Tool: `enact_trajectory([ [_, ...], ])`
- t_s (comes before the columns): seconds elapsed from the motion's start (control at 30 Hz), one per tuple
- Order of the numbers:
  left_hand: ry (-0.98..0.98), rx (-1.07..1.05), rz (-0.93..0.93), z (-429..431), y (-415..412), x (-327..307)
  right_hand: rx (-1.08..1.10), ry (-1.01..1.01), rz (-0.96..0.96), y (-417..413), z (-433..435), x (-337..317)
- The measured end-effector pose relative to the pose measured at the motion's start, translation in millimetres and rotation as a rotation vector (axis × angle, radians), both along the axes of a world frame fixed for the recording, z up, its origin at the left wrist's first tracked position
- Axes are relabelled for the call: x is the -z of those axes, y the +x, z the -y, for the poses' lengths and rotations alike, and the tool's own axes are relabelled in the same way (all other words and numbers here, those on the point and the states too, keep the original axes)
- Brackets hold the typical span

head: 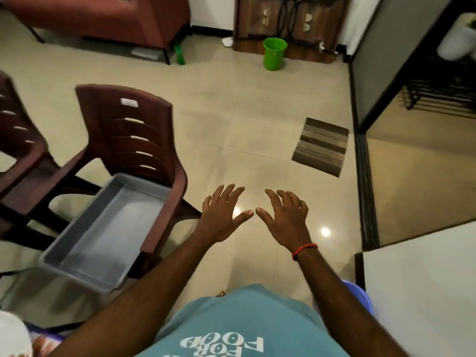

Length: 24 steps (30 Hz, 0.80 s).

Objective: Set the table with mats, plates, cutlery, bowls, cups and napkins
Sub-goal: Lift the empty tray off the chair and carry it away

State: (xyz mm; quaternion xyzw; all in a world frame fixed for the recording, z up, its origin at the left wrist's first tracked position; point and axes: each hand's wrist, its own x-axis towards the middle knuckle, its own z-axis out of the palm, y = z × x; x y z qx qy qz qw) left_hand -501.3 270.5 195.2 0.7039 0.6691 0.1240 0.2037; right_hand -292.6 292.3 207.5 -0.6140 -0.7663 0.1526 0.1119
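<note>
Gleaming tiled floor (257, 99) bears a chair (134, 140), perhaps plastic.

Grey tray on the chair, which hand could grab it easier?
Probably the left hand. It hovers open beside the brown chair that holds the grey tray, while the right hand, also open and empty, is farther off.
</note>
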Motion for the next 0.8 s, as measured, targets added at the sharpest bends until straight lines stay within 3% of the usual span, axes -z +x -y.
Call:
enact_trajectory([
  [0.33, -0.028, -0.387, 0.0, 43.1, -105.7, 3.5, -0.378, 0.008, 0.073, -112.1, -41.8, -6.1],
  [0.8, -0.099, -0.848, -0.016, 33.9, -169.1, 5.2, -0.796, 0.027, 0.097, -237.0, -137.1, 15.9],
])
